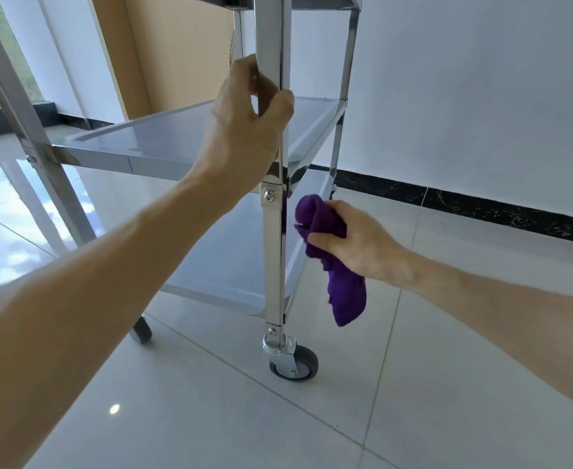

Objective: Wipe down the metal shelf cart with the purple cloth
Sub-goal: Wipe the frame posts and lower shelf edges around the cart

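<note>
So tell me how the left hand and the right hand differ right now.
The left hand is raised and grips the cart's upright metal post; the right hand sits lower, beside the post, below the middle shelf. The left hand holds bare metal, while the right hand holds the bunched purple cloth, whose tail hangs down. Both have fingers curled round what they hold.
</note>
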`<state>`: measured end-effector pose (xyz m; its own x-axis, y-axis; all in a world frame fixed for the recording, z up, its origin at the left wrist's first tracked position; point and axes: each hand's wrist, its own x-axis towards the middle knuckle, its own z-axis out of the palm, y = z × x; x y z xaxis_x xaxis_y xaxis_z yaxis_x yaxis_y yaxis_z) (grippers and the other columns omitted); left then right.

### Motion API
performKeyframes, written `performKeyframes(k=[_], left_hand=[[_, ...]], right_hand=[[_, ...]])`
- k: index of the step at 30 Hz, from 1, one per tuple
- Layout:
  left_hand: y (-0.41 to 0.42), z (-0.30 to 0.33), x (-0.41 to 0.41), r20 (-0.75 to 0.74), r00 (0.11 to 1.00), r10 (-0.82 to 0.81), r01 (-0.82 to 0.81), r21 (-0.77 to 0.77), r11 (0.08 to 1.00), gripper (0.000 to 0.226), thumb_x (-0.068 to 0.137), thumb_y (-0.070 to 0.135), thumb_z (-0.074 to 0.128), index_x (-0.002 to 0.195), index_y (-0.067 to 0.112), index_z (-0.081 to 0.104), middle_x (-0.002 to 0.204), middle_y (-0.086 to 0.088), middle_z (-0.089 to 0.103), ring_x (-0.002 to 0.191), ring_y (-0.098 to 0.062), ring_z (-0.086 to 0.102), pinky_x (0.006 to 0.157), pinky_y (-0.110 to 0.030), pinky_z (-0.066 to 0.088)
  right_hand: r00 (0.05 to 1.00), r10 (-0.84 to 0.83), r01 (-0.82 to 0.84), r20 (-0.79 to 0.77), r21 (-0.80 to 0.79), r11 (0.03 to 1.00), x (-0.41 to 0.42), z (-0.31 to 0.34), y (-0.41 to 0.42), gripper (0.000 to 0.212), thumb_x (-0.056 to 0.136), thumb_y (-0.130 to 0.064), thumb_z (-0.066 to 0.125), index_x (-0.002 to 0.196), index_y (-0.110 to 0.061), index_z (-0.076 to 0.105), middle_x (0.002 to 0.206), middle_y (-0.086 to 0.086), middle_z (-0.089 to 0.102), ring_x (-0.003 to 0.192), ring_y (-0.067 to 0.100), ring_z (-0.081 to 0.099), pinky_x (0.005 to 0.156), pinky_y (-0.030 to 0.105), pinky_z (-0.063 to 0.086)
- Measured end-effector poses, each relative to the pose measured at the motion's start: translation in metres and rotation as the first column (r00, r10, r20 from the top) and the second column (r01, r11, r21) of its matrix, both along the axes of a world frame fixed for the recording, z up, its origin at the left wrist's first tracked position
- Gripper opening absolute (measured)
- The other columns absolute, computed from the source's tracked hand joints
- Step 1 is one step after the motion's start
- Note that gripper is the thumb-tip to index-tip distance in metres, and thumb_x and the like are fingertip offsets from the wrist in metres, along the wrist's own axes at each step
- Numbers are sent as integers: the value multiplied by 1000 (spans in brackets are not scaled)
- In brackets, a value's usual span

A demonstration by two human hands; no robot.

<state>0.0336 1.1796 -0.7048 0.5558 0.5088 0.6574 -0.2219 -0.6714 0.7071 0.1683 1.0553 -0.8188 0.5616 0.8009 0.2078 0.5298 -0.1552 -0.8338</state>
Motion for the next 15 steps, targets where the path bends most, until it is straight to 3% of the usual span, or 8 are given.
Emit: performKeyframes(k=[2, 6, 9, 10, 12, 15], left_hand=[[2, 1, -5, -4, 1000, -18, 18, -15, 1000, 11, 96, 23, 54, 94, 17, 45, 93, -14, 57, 63, -23, 61, 57, -40, 58], [2, 2, -16, 11, 999, -48, 48, -50, 998, 11, 95, 20, 55, 98, 14, 47, 90, -20, 63, 66, -35, 64, 59, -51, 56], [-1, 3, -23, 11, 999, -37, 38, -20, 999, 8, 97, 19, 52, 95, 15, 46, 91, -19, 62, 70, -35, 64, 62, -49, 56], [-2, 3, -25, 13, 1000, -24, 24, -13, 1000, 8, 97, 19, 51, 94, 16, 45, 92, -19, 62, 72, -34, 64, 61, -44, 57], [-3, 0, -30, 35, 999, 12, -12, -19, 1000, 6, 97, 18, 48, 92, 15, 44, 92, -16, 60, 77, -31, 61, 57, -29, 52], [-4, -5, -36, 88, 989, 118, -115, -39, 993, 11, 94, 13, 42, 85, 19, 39, 82, -5, 46, 73, -19, 45, 60, -22, 39]], right_hand=[[982, -121, 112, 142, 69, 991, 15, 36, -1, 36, 88, -22, 70, 117, -33, 52, 98, -9, 68, 63, 15, 71, 58, 27, 58], [930, -195, 127, 312, 225, 966, 30, 96, 19, 37, 94, -23, 62, 128, -22, 50, 116, -5, 65, 92, 12, 67, 65, 11, 54], [912, -189, 84, 365, 285, 955, 23, 118, 48, 36, 97, -25, 58, 131, -19, 48, 112, -6, 62, 82, 6, 63, 59, 5, 45], [906, -170, 80, 389, 238, 968, 20, 119, 58, 37, 97, -27, 58, 132, -19, 48, 112, -6, 61, 85, 7, 61, 64, 6, 44], [898, -74, 70, 433, 25, 997, 15, 112, 79, 34, 97, -32, 57, 128, -20, 52, 114, -3, 61, 97, 16, 59, 82, 22, 46], [915, -8, 69, 403, -136, 988, 9, 103, 98, 22, 94, -40, 53, 104, -22, 59, 102, 1, 65, 98, 24, 60, 87, 37, 48]])
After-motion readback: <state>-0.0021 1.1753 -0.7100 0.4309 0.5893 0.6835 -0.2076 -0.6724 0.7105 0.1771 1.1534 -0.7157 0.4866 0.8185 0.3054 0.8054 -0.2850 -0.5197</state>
